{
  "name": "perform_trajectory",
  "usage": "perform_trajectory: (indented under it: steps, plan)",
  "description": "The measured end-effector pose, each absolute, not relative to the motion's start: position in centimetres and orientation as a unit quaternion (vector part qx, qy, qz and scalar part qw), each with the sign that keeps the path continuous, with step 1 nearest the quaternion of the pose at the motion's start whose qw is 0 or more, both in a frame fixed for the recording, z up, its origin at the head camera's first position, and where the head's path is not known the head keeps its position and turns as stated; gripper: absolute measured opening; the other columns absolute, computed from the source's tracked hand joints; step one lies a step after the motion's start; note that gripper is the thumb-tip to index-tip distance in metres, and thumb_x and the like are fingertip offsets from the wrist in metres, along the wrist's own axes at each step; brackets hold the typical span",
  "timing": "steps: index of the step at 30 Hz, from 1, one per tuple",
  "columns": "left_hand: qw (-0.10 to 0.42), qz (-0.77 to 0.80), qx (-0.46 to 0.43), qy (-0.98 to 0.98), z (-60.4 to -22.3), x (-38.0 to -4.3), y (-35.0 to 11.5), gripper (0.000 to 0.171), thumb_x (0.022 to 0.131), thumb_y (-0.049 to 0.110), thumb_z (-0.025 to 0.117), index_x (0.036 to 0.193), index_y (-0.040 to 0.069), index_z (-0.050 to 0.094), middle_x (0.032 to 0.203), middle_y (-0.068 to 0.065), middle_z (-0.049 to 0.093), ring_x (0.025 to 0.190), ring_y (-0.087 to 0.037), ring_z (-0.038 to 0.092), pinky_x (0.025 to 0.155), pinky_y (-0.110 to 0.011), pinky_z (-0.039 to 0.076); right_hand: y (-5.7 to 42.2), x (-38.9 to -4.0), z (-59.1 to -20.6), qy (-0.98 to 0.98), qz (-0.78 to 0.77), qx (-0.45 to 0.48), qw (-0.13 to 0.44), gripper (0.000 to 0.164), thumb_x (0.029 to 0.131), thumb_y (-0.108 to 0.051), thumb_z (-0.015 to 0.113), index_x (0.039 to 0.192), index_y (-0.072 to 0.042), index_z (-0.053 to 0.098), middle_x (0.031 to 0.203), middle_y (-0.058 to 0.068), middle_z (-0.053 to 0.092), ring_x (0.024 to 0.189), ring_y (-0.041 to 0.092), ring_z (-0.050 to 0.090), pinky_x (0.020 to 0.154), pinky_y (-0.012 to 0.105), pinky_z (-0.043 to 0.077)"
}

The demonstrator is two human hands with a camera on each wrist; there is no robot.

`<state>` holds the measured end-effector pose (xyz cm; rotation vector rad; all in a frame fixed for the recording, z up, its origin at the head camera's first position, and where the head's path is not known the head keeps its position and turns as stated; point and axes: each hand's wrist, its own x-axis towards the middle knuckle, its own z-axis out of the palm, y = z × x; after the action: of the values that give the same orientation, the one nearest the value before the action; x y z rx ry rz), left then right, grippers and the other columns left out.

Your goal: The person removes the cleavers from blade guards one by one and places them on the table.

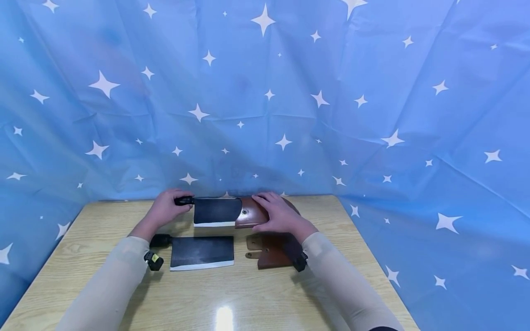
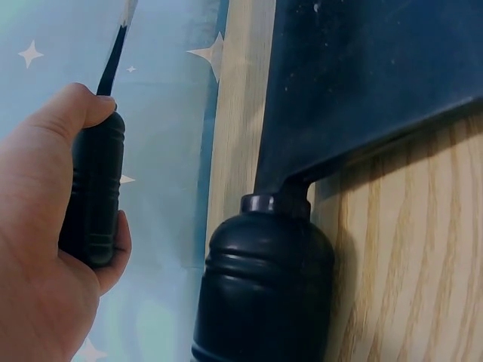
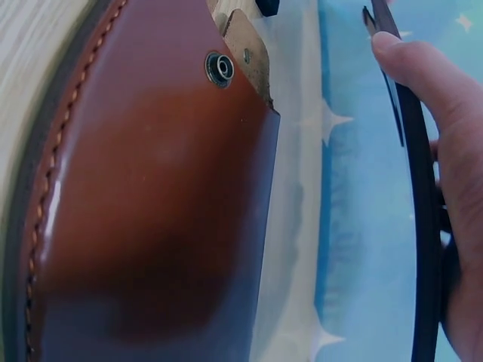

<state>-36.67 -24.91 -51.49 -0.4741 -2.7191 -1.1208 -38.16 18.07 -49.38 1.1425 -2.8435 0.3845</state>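
My left hand (image 1: 167, 208) grips the black handle (image 2: 98, 192) of a cleaver (image 1: 215, 210) at the back of the table. That cleaver's dark blade points right, and its far end is covered by a brown leather sheath (image 1: 248, 215). My right hand (image 1: 282, 216) holds this sheath, thumb on one face; in the right wrist view the sheath shows edge-on. Nearer to me lies a second cleaver (image 1: 203, 253), its black handle (image 2: 264, 286) to the left, below my left wrist. A second brown sheath (image 1: 273, 255) with a metal snap lies under my right wrist.
The wood-grain table (image 1: 194, 299) ends at the back against a blue curtain (image 1: 248, 151) with white stars. The curtain also runs along both sides. A dark wrist camera (image 1: 154, 260) sits on my left sleeve, close to the lower cleaver's handle.
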Motion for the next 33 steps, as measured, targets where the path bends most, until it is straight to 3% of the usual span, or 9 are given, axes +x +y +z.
perform_trajectory:
  steps: [7, 16, 26, 33]
  plan:
    - [0.075, -0.383, -0.155, -0.908, -51.5, -36.7, -25.2, 0.042, 0.102, 0.014, 0.08, 0.143, 0.008, 0.075, 0.14, -0.023, 0.068, 0.125, -0.046, 0.063, 0.096, -0.061, 0.056, 18.5, -38.2, -49.1, -0.924, 0.119, 0.364, 0.025, 0.11, 0.088, -0.071, 0.083, 0.174, -0.019, 0.038, 0.174, 0.011, 0.038, 0.16, 0.031, 0.032, 0.127, 0.056, 0.034]
    - [0.076, -0.384, -0.158, -0.907, -51.4, -36.8, -25.4, 0.042, 0.102, 0.013, 0.079, 0.143, 0.007, 0.074, 0.142, -0.024, 0.067, 0.127, -0.047, 0.062, 0.098, -0.063, 0.055, 19.0, -38.4, -49.1, -0.924, 0.123, 0.361, 0.028, 0.111, 0.087, -0.066, 0.088, 0.174, -0.021, 0.037, 0.175, 0.005, 0.037, 0.159, 0.029, 0.033, 0.128, 0.057, 0.033]
    - [0.078, -0.391, -0.159, -0.903, -51.3, -36.6, -25.7, 0.041, 0.101, 0.011, 0.079, 0.142, 0.008, 0.075, 0.139, -0.023, 0.068, 0.122, -0.045, 0.064, 0.093, -0.057, 0.057, 19.1, -38.4, -49.1, -0.926, 0.116, 0.359, 0.028, 0.11, 0.088, -0.064, 0.087, 0.175, -0.022, 0.035, 0.175, 0.005, 0.035, 0.161, 0.029, 0.031, 0.131, 0.057, 0.027]
    - [0.077, -0.385, -0.155, -0.907, -51.3, -36.4, -26.0, 0.042, 0.102, 0.012, 0.078, 0.143, 0.008, 0.075, 0.139, -0.023, 0.068, 0.122, -0.045, 0.064, 0.093, -0.056, 0.057, 19.5, -38.3, -49.2, -0.927, 0.124, 0.354, 0.025, 0.108, 0.089, -0.061, 0.088, 0.174, -0.019, 0.037, 0.174, 0.011, 0.037, 0.16, 0.031, 0.033, 0.129, 0.057, 0.032]
